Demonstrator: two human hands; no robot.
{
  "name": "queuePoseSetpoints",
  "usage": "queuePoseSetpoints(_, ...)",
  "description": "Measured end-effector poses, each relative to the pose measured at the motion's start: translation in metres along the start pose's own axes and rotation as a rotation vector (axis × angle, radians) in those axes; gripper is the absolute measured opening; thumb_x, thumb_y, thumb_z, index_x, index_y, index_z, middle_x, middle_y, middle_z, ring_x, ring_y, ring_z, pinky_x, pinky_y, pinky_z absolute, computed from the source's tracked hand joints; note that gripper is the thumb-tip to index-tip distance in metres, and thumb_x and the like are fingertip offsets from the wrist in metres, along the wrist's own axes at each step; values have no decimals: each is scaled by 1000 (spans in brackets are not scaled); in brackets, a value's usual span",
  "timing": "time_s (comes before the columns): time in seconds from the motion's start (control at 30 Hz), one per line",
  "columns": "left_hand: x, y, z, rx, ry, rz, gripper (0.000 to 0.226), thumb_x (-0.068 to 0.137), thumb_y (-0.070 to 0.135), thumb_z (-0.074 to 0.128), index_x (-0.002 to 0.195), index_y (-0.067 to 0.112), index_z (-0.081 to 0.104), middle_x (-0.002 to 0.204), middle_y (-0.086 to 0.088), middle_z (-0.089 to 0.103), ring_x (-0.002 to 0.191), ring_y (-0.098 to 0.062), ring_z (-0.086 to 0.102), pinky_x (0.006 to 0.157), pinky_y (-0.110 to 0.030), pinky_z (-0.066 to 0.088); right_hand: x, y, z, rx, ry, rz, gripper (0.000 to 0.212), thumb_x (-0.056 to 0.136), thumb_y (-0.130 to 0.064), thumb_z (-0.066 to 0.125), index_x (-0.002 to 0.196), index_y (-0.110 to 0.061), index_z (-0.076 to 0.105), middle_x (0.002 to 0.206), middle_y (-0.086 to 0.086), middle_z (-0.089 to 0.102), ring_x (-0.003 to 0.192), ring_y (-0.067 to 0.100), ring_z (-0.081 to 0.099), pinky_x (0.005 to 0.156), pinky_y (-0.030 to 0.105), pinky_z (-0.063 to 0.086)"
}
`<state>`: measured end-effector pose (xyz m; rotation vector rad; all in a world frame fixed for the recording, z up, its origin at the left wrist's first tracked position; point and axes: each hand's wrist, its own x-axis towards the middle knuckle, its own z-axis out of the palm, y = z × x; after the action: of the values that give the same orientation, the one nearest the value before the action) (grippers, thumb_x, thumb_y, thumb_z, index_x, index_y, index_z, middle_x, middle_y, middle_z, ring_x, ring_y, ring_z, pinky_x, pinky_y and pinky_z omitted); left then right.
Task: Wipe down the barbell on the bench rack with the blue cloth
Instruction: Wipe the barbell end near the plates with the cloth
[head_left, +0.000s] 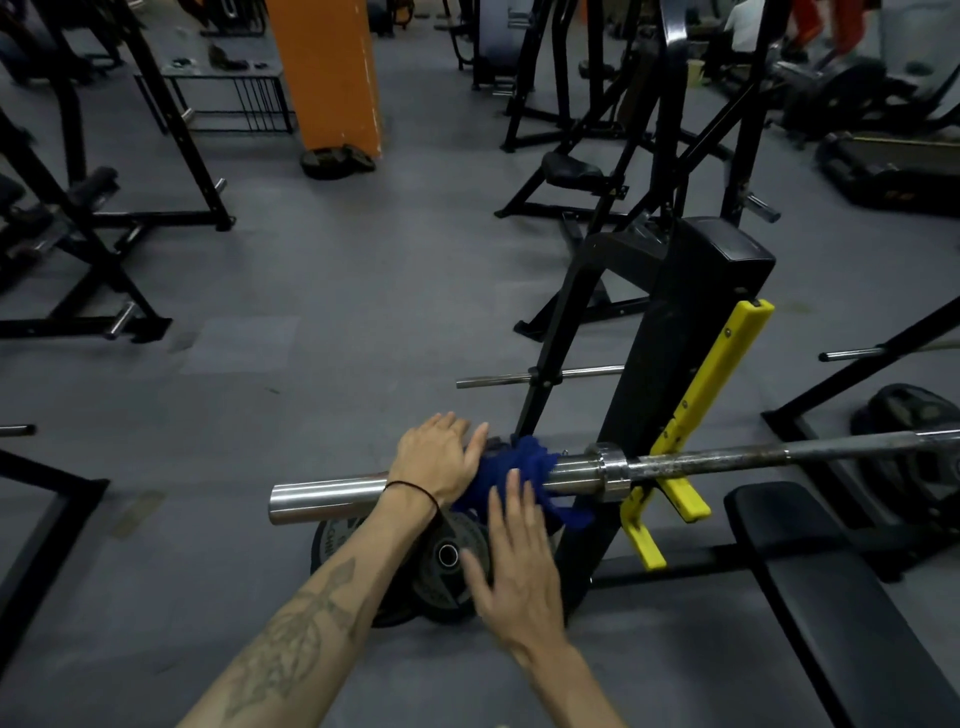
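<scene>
The barbell (727, 460) lies across the yellow hooks (680, 493) of the black bench rack (675, 332), its chrome sleeve (327, 500) pointing left. A bunched blue cloth (524, 465) is draped over the sleeve beside the collar. My left hand (441, 457) lies over the sleeve at the cloth's left edge, fingers curved over the far side. My right hand (519, 561) is just below the cloth with straight fingers, the fingertips touching its lower part.
Weight plates (447, 566) lean on the floor under the sleeve. The black bench pad (831, 587) runs to the lower right. Other racks and machines stand left and behind, with an orange pillar (327, 73) at the back and grey floor between.
</scene>
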<state>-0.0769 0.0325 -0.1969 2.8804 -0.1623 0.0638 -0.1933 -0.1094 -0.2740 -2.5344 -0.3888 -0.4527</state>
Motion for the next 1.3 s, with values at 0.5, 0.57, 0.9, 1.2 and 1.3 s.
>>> queuePoseSetpoints(0.5, -21, 7, 10, 58, -35, -25, 73, 101, 63, 16, 154, 17, 36, 156, -6, 43, 145, -22, 37, 119, -38, 29, -15, 34, -10, -108, 38, 55, 80, 102, -43, 47, 166, -15, 9, 174, 11, 6, 159, 32, 10, 128, 42, 9)
queuePoseSetpoints(0.57, -13, 5, 5, 23, -87, -57, 66, 104, 58, 21, 151, 17, 42, 150, -8, 50, 139, -24, 45, 112, -39, 36, -14, 27, -8, -111, 8, -22, 79, 101, -45, 51, 164, -11, 19, 173, 12, 10, 160, 30, 10, 129, 42, 8)
queuePoseSetpoints(0.9, -26, 8, 16, 51, 95, -45, 55, 104, 41, 24, 102, 16, 73, 106, -4, 74, 107, -25, 65, 102, -42, 43, 59, 1, -24, -128, 78, 103, 65, 106, -46, 40, 159, -9, 35, 171, 17, 17, 160, 29, 8, 128, 48, 12)
queuePoseSetpoints(1.2, -22, 7, 9, 20, -60, -85, 65, 105, 55, 16, 156, 19, 33, 159, -3, 38, 149, -21, 30, 121, -37, 23, 42, 44, -26, -299, -30, -153, 64, 104, -46, 42, 162, -21, 32, 171, 11, 20, 159, 29, 17, 128, 47, 13)
queuePoseSetpoints(1.3, -17, 6, 8, -4, -100, -107, 68, 104, 58, 18, 156, 17, 31, 159, -6, 39, 148, -23, 32, 121, -39, 25, 37, 39, -25, -222, 51, 51, 66, 106, -52, 36, 161, -16, 33, 171, 13, 17, 159, 33, 14, 129, 49, 9)
